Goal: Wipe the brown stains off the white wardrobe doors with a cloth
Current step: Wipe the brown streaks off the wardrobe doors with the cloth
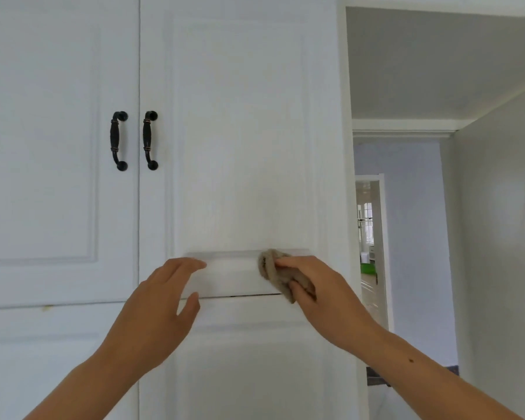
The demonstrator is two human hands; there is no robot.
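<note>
The right hand (315, 286) grips a bunched beige cloth (273, 268) and presses it against the bottom rail of the upper right door (240, 131), just above the gap that parts it from the lower door (255, 359). The left hand (161, 298) holds nothing. Its fingers are loosely spread, with the fingertips at the same rail and the thumb near the gap; whether they touch the wood is hard to tell.

The work looks to be in its middle. The big panel of the upper right door shows no brown marks, only a faint greyish streaking that may be wood grain or damp. The rail under the cloth is the spot being wiped now, and anything beneath the cloth is hidden. One small yellow-brown smear (46, 307) shows at the bottom edge of the upper left door (43, 147), well apart from both hands, so that one probably has yet to be cleaned. The lower doors are only partly in view and somewhat blurred, so their state cannot be judged.

No brand, label or writing can be read anywhere. The two dark handles (119, 140) carry only ridged bands, and the doorway (370, 237) at the right shows no text.
</note>
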